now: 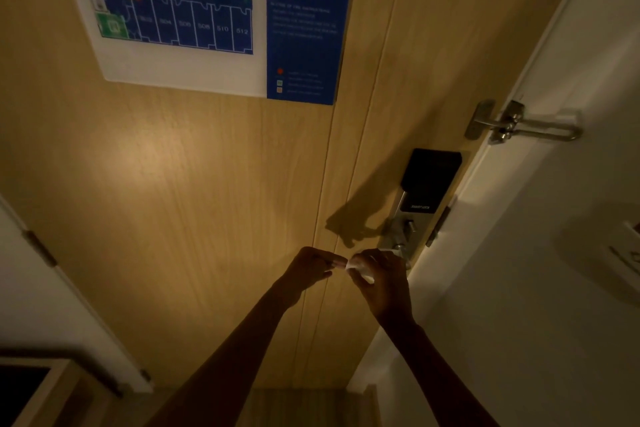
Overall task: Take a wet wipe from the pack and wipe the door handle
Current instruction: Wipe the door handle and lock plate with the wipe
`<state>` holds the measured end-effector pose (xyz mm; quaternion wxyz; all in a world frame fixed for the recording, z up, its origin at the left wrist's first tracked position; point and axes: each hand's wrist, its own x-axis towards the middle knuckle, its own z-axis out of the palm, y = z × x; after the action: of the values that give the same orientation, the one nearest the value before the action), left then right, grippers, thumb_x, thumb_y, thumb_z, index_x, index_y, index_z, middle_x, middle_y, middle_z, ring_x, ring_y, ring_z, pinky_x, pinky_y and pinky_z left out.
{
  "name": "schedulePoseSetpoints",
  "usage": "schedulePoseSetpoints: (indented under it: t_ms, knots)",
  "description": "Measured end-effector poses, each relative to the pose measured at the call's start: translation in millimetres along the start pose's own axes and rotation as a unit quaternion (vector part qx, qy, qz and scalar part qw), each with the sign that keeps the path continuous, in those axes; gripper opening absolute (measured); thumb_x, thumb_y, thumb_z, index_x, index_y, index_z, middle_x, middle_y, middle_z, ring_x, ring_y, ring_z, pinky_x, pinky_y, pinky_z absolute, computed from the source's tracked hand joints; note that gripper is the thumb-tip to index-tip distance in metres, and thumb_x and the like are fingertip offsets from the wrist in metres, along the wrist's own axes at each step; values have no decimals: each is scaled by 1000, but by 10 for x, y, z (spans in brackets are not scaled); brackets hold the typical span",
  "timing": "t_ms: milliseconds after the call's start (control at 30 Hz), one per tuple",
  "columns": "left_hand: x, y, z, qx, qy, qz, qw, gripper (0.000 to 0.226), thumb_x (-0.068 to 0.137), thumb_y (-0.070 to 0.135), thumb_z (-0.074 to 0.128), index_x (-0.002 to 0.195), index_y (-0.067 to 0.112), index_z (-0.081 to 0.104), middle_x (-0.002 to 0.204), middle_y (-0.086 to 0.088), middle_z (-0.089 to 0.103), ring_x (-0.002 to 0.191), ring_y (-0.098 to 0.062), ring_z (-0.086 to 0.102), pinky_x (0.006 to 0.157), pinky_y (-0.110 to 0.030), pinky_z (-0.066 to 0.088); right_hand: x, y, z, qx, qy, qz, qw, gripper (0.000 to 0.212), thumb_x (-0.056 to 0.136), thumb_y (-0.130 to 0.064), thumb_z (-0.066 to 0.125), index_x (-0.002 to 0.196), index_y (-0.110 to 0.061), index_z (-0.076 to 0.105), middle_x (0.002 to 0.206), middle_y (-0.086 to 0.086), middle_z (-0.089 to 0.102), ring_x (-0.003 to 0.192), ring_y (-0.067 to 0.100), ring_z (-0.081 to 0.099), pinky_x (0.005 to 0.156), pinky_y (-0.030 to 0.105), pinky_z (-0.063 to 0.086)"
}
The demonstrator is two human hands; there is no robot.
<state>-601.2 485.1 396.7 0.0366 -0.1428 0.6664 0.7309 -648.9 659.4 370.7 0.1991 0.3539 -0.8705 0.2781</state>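
A small, pale, crumpled wipe [358,267] is pinched in the right hand's [381,282] fingers; the left hand's [310,270] fingers pinch its other edge. Just beyond the right fingers, the metal door handle [398,248] sits half hidden under a black lock [427,184] on the smooth wood-grain door [207,201].

The broad wooden door [194,191] left of the lock is bare and leaves open room. To the right, the lock plate [420,199] with its thumb-turn stands out, and the white frame [491,204] crowds it. The right hand [379,279] covers what seems to be the door handle [398,249]; the left hand [310,269] sits just beside it. Higher up, the swing latch [519,125] bridges door and frame
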Motion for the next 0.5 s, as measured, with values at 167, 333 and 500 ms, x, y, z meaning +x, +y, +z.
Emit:
schedulePoseSetpoints:
  t_ms: [167, 333, 500]
  knots:
    - [-9, -22, 18, 6, 5, 7, 1000, 28, 89, -4, 47, 106, -2, 69, 106, -9, 71, 100, -11, 66, 79, -17, 52, -17, 45, -63, -31, 11, -24, 999, 21, 80, -27, 77, 99, -23, 70, 100, -8, 70, 102, 11, 58, 88, 34, 47]
    - [-24, 4, 58, 17, 25, -7, 1000, 29, 90, -4, 47, 107, -2, 70, 114, -14, 70, 108, -20, 64, 80, -19, 50, -37, 147, -137, -42, 20, -51, 998, 20, 81, -21, 76, 100, -21, 69, 101, -6, 70, 104, 12, 57, 88, 37, 49]
    - [-37, -6, 89, 17, 35, -4, 999, 27, 91, -5, 47, 109, -5, 67, 115, -17, 68, 102, -18, 63, 76, -16, 50, 36, 61, -89, -100, -9, -33, 994, 26, 74, -27, 80, 98, -19, 71, 99, -2, 72, 98, 18, 64, 86, 29, 43]
